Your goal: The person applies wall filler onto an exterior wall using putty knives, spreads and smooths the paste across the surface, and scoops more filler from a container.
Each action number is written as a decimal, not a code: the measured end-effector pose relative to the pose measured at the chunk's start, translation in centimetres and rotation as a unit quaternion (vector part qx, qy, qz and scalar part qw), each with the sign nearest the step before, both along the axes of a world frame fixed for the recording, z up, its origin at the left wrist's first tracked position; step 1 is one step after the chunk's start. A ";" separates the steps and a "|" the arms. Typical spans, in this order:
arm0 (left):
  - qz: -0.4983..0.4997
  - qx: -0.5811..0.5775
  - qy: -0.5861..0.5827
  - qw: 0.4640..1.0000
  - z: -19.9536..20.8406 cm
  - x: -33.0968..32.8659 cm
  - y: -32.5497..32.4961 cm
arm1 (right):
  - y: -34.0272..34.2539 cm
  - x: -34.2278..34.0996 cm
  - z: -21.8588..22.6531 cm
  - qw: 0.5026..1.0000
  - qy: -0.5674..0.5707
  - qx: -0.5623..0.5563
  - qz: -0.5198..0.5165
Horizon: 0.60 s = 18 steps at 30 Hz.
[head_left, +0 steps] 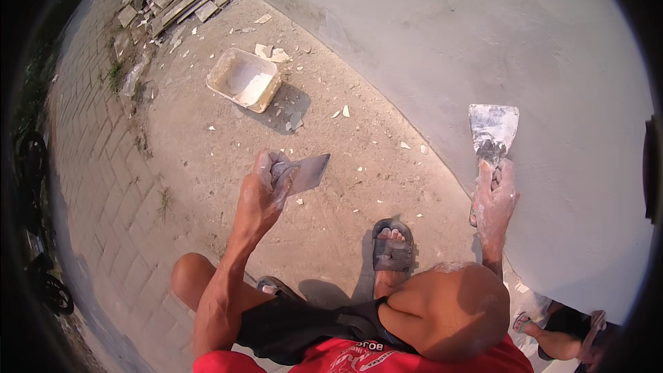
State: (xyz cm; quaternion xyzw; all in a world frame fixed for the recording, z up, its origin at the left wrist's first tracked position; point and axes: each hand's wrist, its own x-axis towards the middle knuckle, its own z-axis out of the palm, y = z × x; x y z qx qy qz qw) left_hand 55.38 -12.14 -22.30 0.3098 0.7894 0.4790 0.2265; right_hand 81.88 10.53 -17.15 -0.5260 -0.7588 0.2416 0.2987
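My left hand (271, 174) is closed round the handle of a putty knife (310, 173), its grey blade pointing right over the dusty ground. At the right, my right hand (494, 197) grips a second putty knife, a wide scraper (493, 124) with a blade smeared white. That blade points away from me, in front of the grey plastered wall (414, 48); whether it touches the wall I cannot tell. White powder coats both hands. Beyond my left hand, a square plastic tub (265, 95) with white paste inside stands on the ground.
Broken boards and tiles (183, 1) lie heaped at the far left, against the wall's foot. Pale flakes litter the dirt. Paving blocks (103, 159) run along the left, with wheels (52, 293) at the edge. Another person (563, 342) is partly visible at the lower right.
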 end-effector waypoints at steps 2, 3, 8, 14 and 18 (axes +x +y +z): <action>-0.015 0.004 -0.016 1.000 0.2 0.0 0.5 | 2.1 -2.6 2.0 1.000 -0.003 -0.023 -0.009; -0.026 0.022 0.005 0.999 -0.4 -0.1 0.8 | 2.9 -3.7 3.0 1.000 0.006 -0.017 -0.008; -0.015 0.036 -0.060 0.997 -0.7 -0.4 0.8 | 3.3 -8.4 6.2 0.993 0.120 0.011 0.007; -0.027 0.052 -0.079 0.995 -1.1 -0.5 1.8 | 4.3 -8.7 6.1 0.955 0.290 0.056 0.025; -0.022 0.015 -0.069 0.997 -0.7 -0.8 0.9 | 3.7 -9.4 1.6 0.981 0.189 -0.042 0.013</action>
